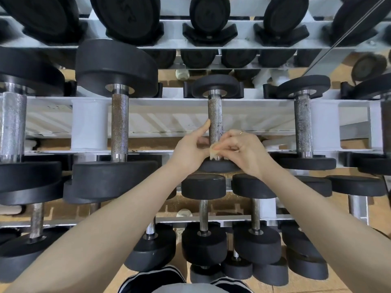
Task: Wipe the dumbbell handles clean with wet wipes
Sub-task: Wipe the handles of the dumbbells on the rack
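The right hand [239, 149] pinches the wet wipe [214, 152] against the handle [215, 115]; the left hand [191, 148] apparently curls around it. Firm full-length strokes would serve best.

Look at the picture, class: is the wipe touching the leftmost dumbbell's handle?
No, both hands hold the wipe at the near end of the middle dumbbell's handle.

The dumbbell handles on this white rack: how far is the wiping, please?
Nothing looks finished for certain. In hand: the right hand pinches a small soiled wipe against the lower end of the speckled knurled steel handle, while the left hand steadies it. Left: that handle's upper part shows dark spots, and the neighbouring spotted handle too.
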The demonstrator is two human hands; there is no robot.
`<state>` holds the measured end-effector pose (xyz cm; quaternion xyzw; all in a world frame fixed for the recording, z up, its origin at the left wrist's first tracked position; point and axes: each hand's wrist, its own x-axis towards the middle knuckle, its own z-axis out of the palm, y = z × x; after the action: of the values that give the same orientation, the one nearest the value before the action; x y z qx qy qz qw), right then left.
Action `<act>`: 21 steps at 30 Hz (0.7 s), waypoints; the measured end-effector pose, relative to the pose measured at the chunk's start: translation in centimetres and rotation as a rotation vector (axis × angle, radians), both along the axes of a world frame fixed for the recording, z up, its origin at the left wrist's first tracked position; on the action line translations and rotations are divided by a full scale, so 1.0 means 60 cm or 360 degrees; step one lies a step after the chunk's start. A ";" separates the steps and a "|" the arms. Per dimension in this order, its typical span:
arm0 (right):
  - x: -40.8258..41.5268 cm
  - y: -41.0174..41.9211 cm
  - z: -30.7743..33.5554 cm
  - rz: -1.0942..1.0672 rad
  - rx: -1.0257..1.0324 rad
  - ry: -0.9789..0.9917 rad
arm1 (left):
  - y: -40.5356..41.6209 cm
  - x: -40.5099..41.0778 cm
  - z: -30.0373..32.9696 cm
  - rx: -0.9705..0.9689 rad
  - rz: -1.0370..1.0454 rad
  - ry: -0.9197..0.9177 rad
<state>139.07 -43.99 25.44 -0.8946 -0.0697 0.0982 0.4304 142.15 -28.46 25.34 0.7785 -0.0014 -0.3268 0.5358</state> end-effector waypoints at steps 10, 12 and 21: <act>0.128 0.067 0.050 0.0909 -0.1780 -0.0713 | 0.039 0.035 0.041 -0.0092 0.0643 0.0225; 0.154 0.079 0.066 0.0666 -0.1837 -0.0604 | 0.041 0.035 0.042 -0.0073 0.0622 0.0211; 0.089 0.081 0.053 0.1381 -0.1711 0.0212 | 0.035 0.031 0.037 -0.0132 0.0629 0.0203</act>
<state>144.39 -39.15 28.62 -0.8669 -0.3363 0.3372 -0.1474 144.00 -26.34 27.54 0.7188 0.1717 -0.2637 0.6199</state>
